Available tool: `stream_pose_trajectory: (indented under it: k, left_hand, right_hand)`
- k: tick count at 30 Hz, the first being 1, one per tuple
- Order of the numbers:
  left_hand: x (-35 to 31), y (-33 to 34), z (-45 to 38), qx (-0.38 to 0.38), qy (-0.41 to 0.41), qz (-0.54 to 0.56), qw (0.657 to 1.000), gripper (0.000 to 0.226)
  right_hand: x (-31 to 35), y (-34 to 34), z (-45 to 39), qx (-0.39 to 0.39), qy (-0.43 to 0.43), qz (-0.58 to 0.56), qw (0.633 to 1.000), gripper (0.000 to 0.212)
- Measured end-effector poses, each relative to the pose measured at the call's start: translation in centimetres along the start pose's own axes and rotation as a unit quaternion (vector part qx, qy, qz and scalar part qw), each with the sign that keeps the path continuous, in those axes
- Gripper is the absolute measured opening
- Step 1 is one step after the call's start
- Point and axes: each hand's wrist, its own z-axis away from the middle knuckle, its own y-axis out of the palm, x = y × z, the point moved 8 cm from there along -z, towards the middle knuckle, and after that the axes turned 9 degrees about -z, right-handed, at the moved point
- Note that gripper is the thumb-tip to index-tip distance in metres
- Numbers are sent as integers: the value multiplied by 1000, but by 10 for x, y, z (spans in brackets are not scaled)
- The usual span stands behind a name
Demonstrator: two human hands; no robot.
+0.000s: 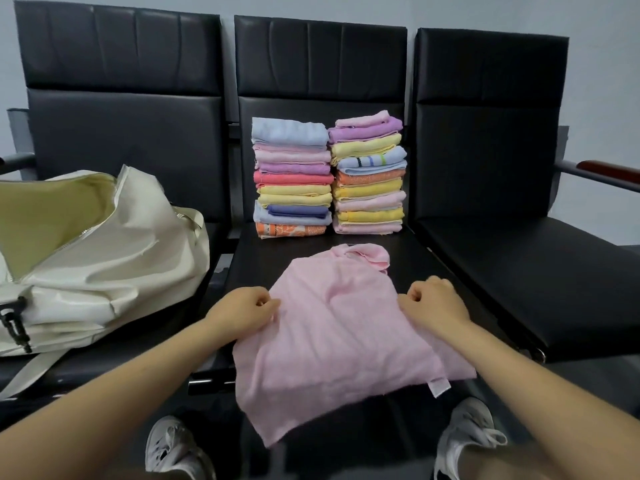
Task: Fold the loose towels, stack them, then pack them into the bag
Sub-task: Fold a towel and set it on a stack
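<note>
A loose pink towel (339, 337) lies spread on the middle black seat, its near part hanging over the front edge, a white label at its right corner. My left hand (242, 311) pinches the towel's left edge. My right hand (433, 303) pinches its right edge. Behind it stand two stacks of folded towels: the left stack (292, 178) topped by a pale blue one, the right stack (369, 174) topped by a pink one. A cream bag (86, 258) sits open on the left seat, its yellowish lining showing.
Three black padded seats (502, 237) stand in a row against a grey wall. An armrest with a brown top (609, 171) juts out at the far right. My two white shoes (467, 434) are below the seat's front edge.
</note>
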Motion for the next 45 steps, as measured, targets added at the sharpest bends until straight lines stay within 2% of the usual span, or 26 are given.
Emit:
stream_pose_trajectory:
  k: [2,4,7,10,12,14,15,16,18,19,23,25,26,27,29,31,33,34,36,38,41,43,45]
  left_hand:
    - [-1,-3,-13,-45,-31,-2,998,23]
    - [0,0,-26,-63,-57,-19,996,34]
    - [4,8,-48,-47,-98,-50,993,48]
    - [0,16,-65,-25,-113,-43,992,35]
    - [-8,22,-73,11,-108,-13,994,33]
    - [-15,19,-81,22,-116,97,988,29]
    - [-16,14,-83,13,-139,190,972,25]
    - [-14,9,-85,0,-169,298,940,20]
    - [-10,2,-85,-31,-215,474,853,16]
    - [-8,-2,-86,-51,-221,516,826,13]
    - [-2,-24,-85,-175,-198,578,772,9]
    - [-1,-36,-79,-232,-166,637,716,21]
    - [1,-39,-78,-251,-151,643,708,28]
    - [4,-40,-76,-259,-144,621,725,31]
    - [9,-28,-74,-235,-154,533,798,26]
    - [10,-7,-76,-171,-157,412,881,16]
    - [3,10,-78,-104,-132,257,952,14]
    - [-3,13,-77,-88,-113,202,969,17]
    - [-14,14,-76,-78,-91,162,979,21]
    - [-20,17,-76,-68,-90,136,984,36]
    - [-24,27,-79,-19,-112,129,985,50]
    - [-27,31,-80,16,-124,176,976,46]
    - [-30,33,-79,30,-120,227,966,39]
  right_hand:
    - [23,10,-11,-17,-40,9,999,24]
    - [41,26,-25,-13,-46,-13,999,34]
    - [50,47,-50,-18,23,-52,998,57]
    - [52,60,-66,-5,74,-18,997,66]
    - [52,64,-74,16,86,-33,996,57]
    - [53,67,-76,36,101,-82,991,39]
    - [53,65,-78,31,96,-99,990,40]
    - [54,64,-81,19,79,-125,989,38]
    - [61,56,-84,-13,28,-230,973,18]
    - [65,49,-83,-32,17,-285,958,10]
    - [83,4,-75,-169,-60,-401,898,5]
    - [91,-16,-62,-217,-107,-422,874,11]
    - [93,-21,-56,-217,-122,-432,867,14]
    - [97,-21,-49,-199,-138,-442,864,17]
    - [102,-8,-38,-130,-166,-437,874,28]
    - [103,28,-28,-10,-152,-369,917,32]
    - [97,64,-18,100,-100,-259,955,23]
    - [92,70,-19,105,-77,-241,962,17]
    - [83,65,-24,75,-40,-251,964,12]
    - [75,63,-30,53,-19,-221,974,9]
    - [63,63,-38,38,20,-199,979,31]
    - [64,68,-48,49,49,-206,976,48]
    - [68,78,-59,76,67,-206,973,52]
